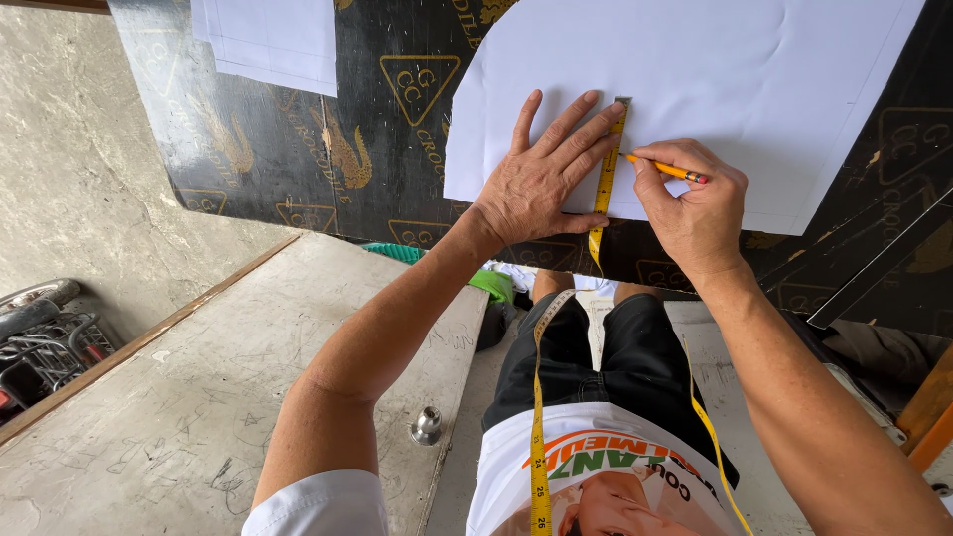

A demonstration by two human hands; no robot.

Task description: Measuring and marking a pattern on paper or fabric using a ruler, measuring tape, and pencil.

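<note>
A large white paper sheet [715,89] lies on a black work board [298,129]. My left hand [541,179] lies flat with fingers spread on the sheet's lower edge, pinning a yellow measuring tape [608,174] against the paper. The tape runs up to a metal end near the sheet's middle and trails down over my lap. My right hand [695,203] grips a yellow pencil [667,170], its tip touching the paper right beside the tape.
A second white sheet [268,40] lies at the board's far left. A grey scratched tabletop [199,397] with a small metal knob [427,425] is below left. A dark vehicle part [40,337] sits at the left edge, wooden pieces [928,412] at the right.
</note>
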